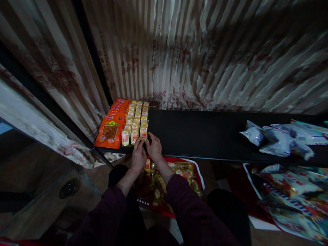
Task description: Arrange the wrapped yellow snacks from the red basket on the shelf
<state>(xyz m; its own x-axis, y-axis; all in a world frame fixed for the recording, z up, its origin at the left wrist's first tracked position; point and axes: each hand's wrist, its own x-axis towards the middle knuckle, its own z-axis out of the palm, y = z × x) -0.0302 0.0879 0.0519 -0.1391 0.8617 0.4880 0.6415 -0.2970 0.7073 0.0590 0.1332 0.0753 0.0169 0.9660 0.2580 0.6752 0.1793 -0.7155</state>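
Observation:
Small yellow wrapped snack packs (136, 118) stand in neat rows at the left end of a black shelf. At the front right corner of these rows, my left hand (139, 156) and my right hand (154, 147) close on one yellow snack pack (143, 132) from its lower left and right sides. My fingertips partly hide its lower end. Left of the rows, orange snack bags (110, 131) lie overlapped in a column. Below my forearms, a red basket (201, 172) with a white rim holds more small yellow packs (157, 185).
The black shelf (196, 134) runs to the right, where silvery snack bags (281, 138) lie. Beneath them, a second basket (249, 175) is heaped with larger bags (292, 185). A striped curtain (183, 65) hangs behind, and a dark post (93, 49) rises at the left.

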